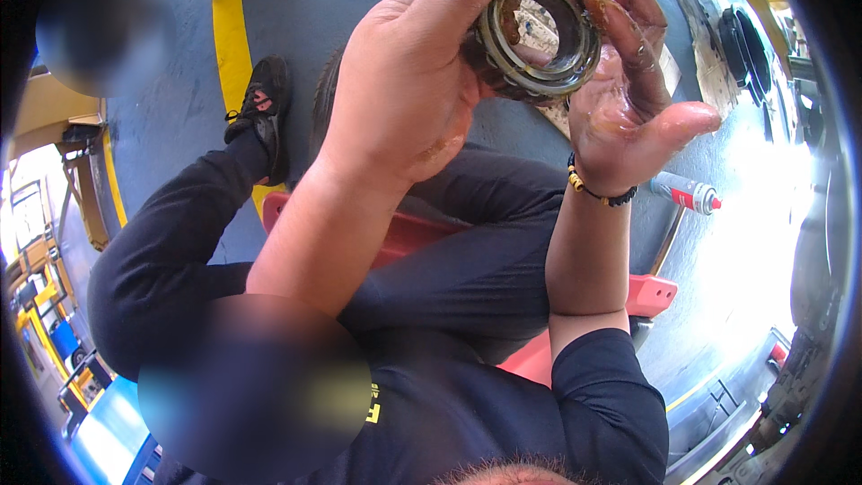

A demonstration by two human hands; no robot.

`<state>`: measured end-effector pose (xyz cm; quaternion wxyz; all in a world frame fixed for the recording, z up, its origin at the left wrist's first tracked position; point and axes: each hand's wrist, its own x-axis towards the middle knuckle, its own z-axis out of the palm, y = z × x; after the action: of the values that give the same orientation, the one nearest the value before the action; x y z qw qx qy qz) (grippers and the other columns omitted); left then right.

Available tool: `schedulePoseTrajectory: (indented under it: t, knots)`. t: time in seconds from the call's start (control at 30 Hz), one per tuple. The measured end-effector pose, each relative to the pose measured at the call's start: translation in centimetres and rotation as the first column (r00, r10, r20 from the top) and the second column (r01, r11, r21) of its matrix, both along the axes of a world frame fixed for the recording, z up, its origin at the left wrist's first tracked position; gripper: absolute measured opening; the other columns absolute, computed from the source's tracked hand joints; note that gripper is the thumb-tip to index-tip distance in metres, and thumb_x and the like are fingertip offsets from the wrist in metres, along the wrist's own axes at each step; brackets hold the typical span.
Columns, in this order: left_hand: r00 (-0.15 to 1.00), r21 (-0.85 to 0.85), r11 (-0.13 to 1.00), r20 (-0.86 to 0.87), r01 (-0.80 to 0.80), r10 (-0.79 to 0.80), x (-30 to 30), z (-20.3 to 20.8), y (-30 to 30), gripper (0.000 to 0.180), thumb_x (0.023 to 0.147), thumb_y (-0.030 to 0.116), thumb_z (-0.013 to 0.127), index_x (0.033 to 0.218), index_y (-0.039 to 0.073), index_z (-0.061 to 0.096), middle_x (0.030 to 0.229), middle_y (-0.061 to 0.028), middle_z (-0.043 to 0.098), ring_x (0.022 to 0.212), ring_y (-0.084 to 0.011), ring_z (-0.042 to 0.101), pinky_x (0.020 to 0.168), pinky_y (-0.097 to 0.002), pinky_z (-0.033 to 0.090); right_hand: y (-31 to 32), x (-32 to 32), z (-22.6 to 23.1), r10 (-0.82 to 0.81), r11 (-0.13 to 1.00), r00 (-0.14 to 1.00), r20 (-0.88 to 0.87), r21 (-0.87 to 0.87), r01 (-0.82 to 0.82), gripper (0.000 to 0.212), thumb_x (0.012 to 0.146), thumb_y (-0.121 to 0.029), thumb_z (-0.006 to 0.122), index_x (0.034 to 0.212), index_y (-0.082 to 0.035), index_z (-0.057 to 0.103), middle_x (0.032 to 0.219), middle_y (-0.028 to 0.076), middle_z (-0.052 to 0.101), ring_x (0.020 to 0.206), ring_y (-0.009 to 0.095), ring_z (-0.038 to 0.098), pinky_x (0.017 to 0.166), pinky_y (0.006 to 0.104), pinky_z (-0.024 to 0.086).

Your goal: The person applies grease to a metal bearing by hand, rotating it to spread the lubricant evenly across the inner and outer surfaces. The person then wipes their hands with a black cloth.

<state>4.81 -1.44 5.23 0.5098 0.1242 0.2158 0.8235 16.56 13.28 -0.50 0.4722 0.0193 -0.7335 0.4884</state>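
A greasy metal bearing [496, 52] is held up at the top centre, its round opening tilted toward me. My left hand [409, 67] grips it from the left, thumb over the top edge and the other fingers mostly hidden behind it. Brown grease clings to the bearing's inner wall. On its right side my right hand [620, 94] is open, palm turned up, with thumb stretched outward and fingers raised beside the rim. Grease coats this palm and its fingers; whether the fingertips touch the bearing is hard to tell. A smear of grease also marks the heel of my left hand.
I sit on a low red seat [648, 295], legs bent. An aerosol can [687, 192] with a red tip lies right of my right wrist. Stained cardboard [709, 63] covers floor at the upper right. A yellow line [232, 45] runs along the grey floor near my shoe [260, 108].
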Motion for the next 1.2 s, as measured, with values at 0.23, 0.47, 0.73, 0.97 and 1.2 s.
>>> schedulePoseTrajectory:
  t: [0.23, 0.47, 0.73, 0.97, 1.2]
  knots:
    - [0.996, -0.155, 0.988, -0.092, -0.004, -0.011, -0.2, 0.1, -0.3, 0.037, 0.108, 0.020, 0.052, 0.125, -0.013, 0.057, 0.112, -0.0192, 0.071, 0.094, -0.0241, 0.074, 0.083, -0.0355, 0.063, 2.7, 0.1, -0.4, -0.096, 0.905, 0.981, -0.169, 0.396, 0.157, 0.090, 0.098, -0.069, 0.015, 0.119, -0.006, 0.077, 0.146, 0.020, 0.046, 0.134, 0.030, 0.046, 0.113, 0.0449, 0.037]
    - [0.994, -0.140, 0.988, -0.083, 0.063, -0.076, -1.1, -0.1, -0.9, 0.037, 0.108, 0.019, 0.051, 0.123, -0.014, 0.057, 0.109, -0.0205, 0.071, 0.087, -0.0241, 0.074, 0.076, -0.0341, 0.065, 0.0, 1.2, 2.0, 0.037, 0.988, 0.987, -0.155, 0.152, -0.013, 0.069, 0.101, -0.068, 0.042, 0.109, -0.012, 0.081, 0.140, 0.020, 0.048, 0.129, 0.036, 0.046, 0.109, 0.0519, 0.035]
    - [0.992, -0.087, 0.988, -0.016, 0.126, -0.128, -1.9, -0.3, -0.7, 0.041, 0.108, 0.019, 0.050, 0.125, -0.017, 0.053, 0.108, -0.0238, 0.070, 0.087, -0.0260, 0.076, 0.075, -0.0345, 0.067, 3.3, 2.8, 4.0, -0.517, 0.322, 0.844, -0.146, 0.880, 0.349, 0.087, 0.098, -0.074, 0.022, 0.114, -0.011, 0.080, 0.144, 0.023, 0.047, 0.132, 0.038, 0.044, 0.112, 0.0554, 0.031]
    - [0.989, -0.132, 0.990, -0.134, 0.044, -0.062, -2.0, -0.4, -1.1, 0.040, 0.108, 0.019, 0.050, 0.126, -0.017, 0.053, 0.111, -0.0241, 0.070, 0.092, -0.0261, 0.075, 0.079, -0.0359, 0.066, 2.6, 0.8, 1.7, -0.163, 0.863, 0.937, -0.310, 0.415, 0.288, 0.127, 0.086, -0.083, -0.018, 0.101, -0.008, 0.084, 0.145, 0.020, 0.049, 0.138, 0.030, 0.041, 0.113, 0.0524, 0.025]
    - [0.996, -0.166, 0.985, -0.066, 0.051, -0.063, -2.0, 0.2, -2.0, 0.040, 0.108, 0.018, 0.053, 0.126, -0.017, 0.054, 0.113, -0.0232, 0.069, 0.093, -0.0250, 0.075, 0.079, -0.0345, 0.066, 1.8, 0.7, 1.5, -0.297, 0.667, 0.932, -0.205, 0.654, 0.357, 0.101, 0.099, -0.077, 0.006, 0.103, -0.013, 0.084, 0.141, 0.020, 0.051, 0.136, 0.032, 0.044, 0.107, 0.0495, 0.036]
